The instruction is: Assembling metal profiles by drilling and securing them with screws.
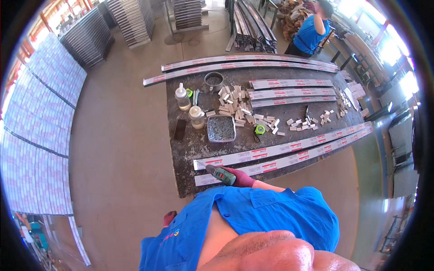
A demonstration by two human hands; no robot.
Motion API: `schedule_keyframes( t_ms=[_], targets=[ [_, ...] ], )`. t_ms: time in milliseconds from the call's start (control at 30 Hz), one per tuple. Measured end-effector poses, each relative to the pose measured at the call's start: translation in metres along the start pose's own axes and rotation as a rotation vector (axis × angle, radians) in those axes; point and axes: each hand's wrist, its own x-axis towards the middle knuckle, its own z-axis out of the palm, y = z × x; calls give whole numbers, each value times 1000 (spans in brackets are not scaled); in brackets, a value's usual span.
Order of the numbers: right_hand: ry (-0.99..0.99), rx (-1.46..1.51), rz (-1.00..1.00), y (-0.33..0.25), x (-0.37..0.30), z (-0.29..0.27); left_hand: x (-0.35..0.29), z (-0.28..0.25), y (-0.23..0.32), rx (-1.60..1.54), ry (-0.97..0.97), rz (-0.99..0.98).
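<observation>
Fingers of the gloved right hand (243, 177) wrap around the green drill (222, 175), below centre; those of the left hand (169, 218), lower and further left, I cannot tell. A dark table (181, 165) fills the middle. Two long pale strips (278, 150) lie along its lower edge, the drill's tip near their left ends. At centre sits a tub (221, 141) of small metal pieces, a green tape measure (259, 129) to its right.

I'm seeing red print (296, 146) running along the white-faced bars (275, 151), but I'm making out no words.
</observation>
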Motion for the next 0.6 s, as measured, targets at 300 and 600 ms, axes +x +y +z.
schedule_keyframes(
  t_ms=[300,600],
  targets=[
    [61,-234,46,-1,-29,-52,-69,-389,166,-593,848,778],
    [41,-59,109,-9,-36,-72,-317,-564,375,-762,1048,1142]
  ],
)
